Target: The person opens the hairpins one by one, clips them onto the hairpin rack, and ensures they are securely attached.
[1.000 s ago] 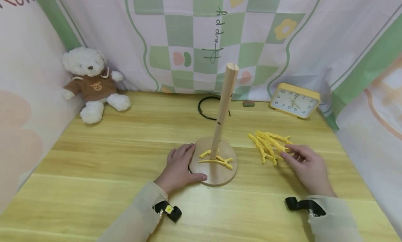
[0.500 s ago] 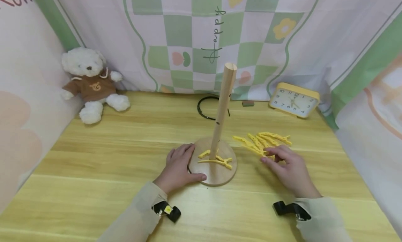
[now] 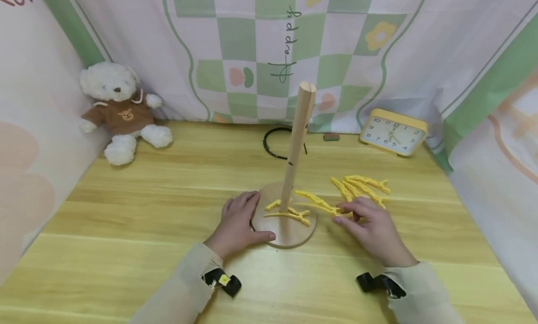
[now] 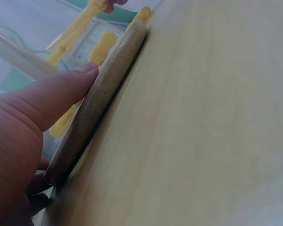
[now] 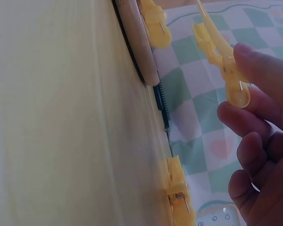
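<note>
My left hand [image 3: 240, 221] grips the left rim of a round wooden base [image 3: 290, 239], with the thumb on top. From the base rises a wooden post [image 3: 299, 123] with small dark holes. A yellow hair clip [image 3: 294, 215] sits around the post's foot, one arm in front and one behind. My right hand [image 3: 374, 228] pinches the tail of another yellow alligator hair clip [image 5: 230, 70] between thumb and fingers. This clip's two arms are spread and point left toward the post, over the base's right edge.
Several more yellow clips [image 3: 364, 179] lie on the table beyond my right hand. Behind the post are a thin black hoop [image 3: 266, 146] and a small red-green block [image 3: 331, 137]. A yellow clock [image 3: 392, 132] stands back right, a teddy bear [image 3: 128, 114] back left.
My right hand has drawn one clip off the pile and carried it left to the base, and its arms have spread apart. My left hand stays on the base.
</note>
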The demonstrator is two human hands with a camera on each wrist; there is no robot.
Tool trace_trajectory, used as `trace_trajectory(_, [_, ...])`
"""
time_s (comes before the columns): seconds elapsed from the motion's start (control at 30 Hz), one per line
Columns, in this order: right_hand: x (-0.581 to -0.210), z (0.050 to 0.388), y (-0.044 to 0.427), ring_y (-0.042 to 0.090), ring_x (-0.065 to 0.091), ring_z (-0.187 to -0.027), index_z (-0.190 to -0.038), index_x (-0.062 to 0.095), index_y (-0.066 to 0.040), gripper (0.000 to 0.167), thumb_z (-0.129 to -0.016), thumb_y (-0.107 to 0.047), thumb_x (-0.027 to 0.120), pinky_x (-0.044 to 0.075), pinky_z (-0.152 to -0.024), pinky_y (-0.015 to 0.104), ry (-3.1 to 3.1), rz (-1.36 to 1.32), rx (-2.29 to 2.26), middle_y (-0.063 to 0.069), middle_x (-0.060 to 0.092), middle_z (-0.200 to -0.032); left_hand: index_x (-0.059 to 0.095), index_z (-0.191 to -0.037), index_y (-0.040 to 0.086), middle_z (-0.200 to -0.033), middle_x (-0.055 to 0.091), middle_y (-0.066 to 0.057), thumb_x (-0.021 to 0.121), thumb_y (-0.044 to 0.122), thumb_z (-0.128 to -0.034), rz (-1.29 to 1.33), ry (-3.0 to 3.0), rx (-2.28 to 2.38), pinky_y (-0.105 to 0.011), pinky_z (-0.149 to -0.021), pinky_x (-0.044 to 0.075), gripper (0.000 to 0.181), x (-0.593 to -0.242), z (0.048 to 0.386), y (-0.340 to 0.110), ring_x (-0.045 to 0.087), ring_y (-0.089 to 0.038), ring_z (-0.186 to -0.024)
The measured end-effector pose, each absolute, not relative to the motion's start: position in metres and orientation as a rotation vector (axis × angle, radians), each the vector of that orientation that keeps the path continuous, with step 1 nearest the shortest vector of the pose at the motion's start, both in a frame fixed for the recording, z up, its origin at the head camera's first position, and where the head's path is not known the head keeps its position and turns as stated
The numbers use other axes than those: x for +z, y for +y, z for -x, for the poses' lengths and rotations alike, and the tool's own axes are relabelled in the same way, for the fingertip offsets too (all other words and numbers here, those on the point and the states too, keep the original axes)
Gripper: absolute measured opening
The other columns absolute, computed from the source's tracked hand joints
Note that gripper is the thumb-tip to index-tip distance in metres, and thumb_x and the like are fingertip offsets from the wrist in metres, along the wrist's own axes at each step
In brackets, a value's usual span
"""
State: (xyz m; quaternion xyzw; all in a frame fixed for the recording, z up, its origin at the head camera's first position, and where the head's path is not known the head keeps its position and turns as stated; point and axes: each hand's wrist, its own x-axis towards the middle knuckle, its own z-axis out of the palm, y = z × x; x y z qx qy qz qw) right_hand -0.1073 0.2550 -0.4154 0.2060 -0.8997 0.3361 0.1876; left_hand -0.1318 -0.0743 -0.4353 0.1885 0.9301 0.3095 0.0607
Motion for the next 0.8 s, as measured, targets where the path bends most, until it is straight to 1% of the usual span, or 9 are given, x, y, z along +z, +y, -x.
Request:
trace_trajectory(0.17, [-0.417,0.108,0.251,0.006,0.049,-0.071,-0.101,0.077,-0.013,0.025,-0.078,-0.01,0.085,0.04,-0.06,0.018,-2.546,-0.592,0.948,-0.016,0.056,-0.079,0.029,-0.157,0.004,-0.16,0.033,-0.01,0.082,0.06,-0.0734,-0.57,2.811,0.931,-0.05,-0.122,0.004,0.114,-0.435,0.132,-0.075,0.026,-0.027,-0.148])
trace_trajectory(0.33, [-0.419,0.107,0.247,0.005,0.049,-0.07,-0.101,0.077,-0.013,0.025,-0.078,-0.012,0.085,0.041,-0.058,0.018,-2.558,-0.591,0.961,-0.016,0.057,-0.08,0.029,-0.157,0.004,-0.16,0.033,-0.01,0.082,0.06,-0.0734,-0.568,2.811,0.932,-0.05,-0.122,0.004,0.114,-0.436,0.132,-0.074,0.026,-0.028,-0.148])
trace_trajectory(0.57, [-0.419,0.107,0.239,0.006,0.05,-0.073,-0.104,0.077,-0.01,0.028,-0.078,-0.013,0.086,0.042,-0.059,0.017,-2.558,-0.605,0.972,-0.006,0.061,-0.085,0.029,-0.157,0.004,-0.16,0.032,-0.01,0.082,0.06,-0.0734,-0.559,2.81,0.929,-0.05,-0.122,0.003,0.114,-0.435,0.132,-0.074,0.025,-0.027,-0.148])
trace_trajectory(0.8, [-0.42,0.106,0.237,0.006,0.05,-0.074,-0.104,0.077,-0.01,0.03,-0.076,-0.013,0.087,0.042,-0.059,0.018,-2.557,-0.582,0.993,-0.005,0.062,-0.085,0.03,-0.157,0.004,-0.161,0.032,-0.01,0.082,0.06,-0.0729,-0.56,2.822,0.914,-0.051,-0.122,0.004,0.114,-0.435,0.131,-0.073,0.025,-0.027,-0.148])
